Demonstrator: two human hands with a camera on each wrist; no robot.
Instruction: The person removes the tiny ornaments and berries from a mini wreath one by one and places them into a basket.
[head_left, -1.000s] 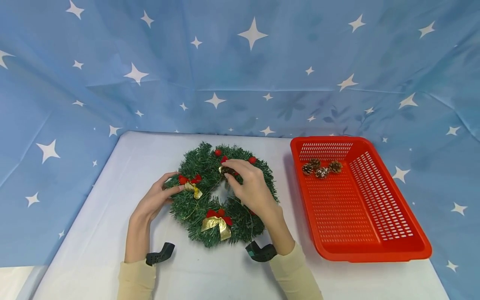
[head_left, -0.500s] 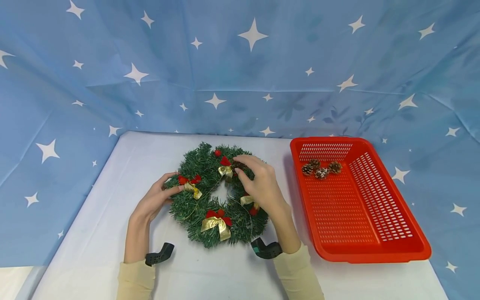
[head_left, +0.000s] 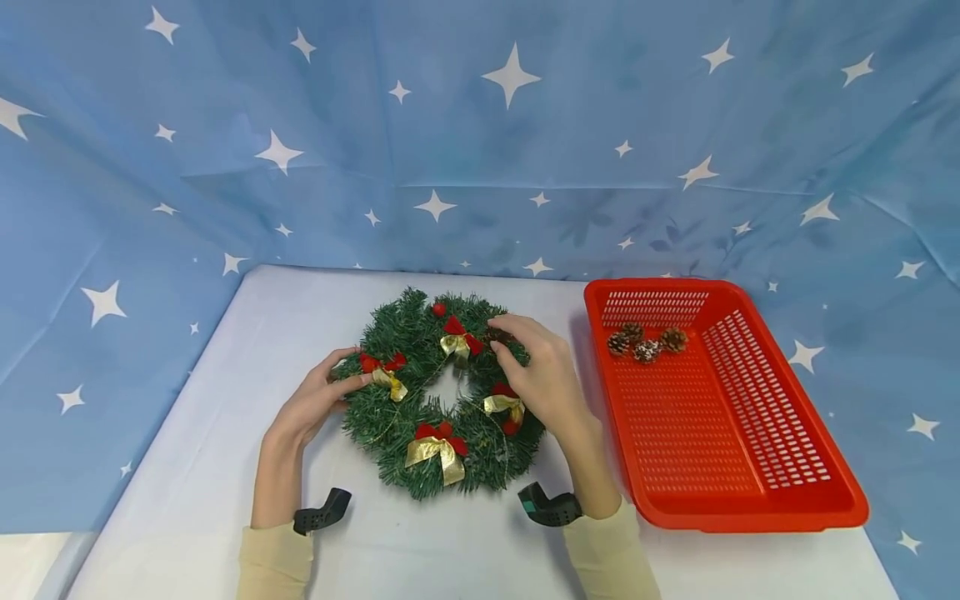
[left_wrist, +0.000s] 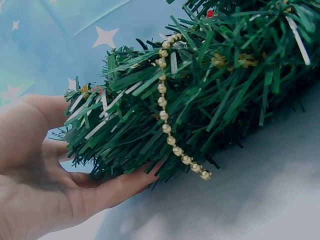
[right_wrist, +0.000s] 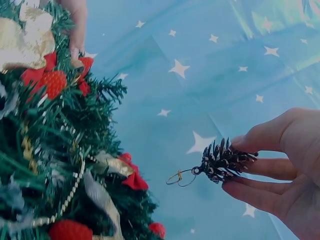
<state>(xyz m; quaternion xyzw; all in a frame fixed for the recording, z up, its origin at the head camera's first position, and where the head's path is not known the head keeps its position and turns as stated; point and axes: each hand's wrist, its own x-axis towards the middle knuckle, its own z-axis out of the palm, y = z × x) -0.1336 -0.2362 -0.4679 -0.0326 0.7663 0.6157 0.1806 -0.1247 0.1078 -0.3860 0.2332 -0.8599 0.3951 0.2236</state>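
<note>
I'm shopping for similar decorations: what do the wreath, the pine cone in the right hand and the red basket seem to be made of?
Wreath: likely plastic, flat glossy green strips for needles, with a gold bead string.
Pine cone: looks natural, dark woody scales with pale tips, on a thin wire loop.
Red basket: moulded plastic, smooth, slightly shiny, with slotted walls and floor.

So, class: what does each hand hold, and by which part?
Right hand pinches a pine cone by its scales; left hand grips the wreath's outer edge.
</note>
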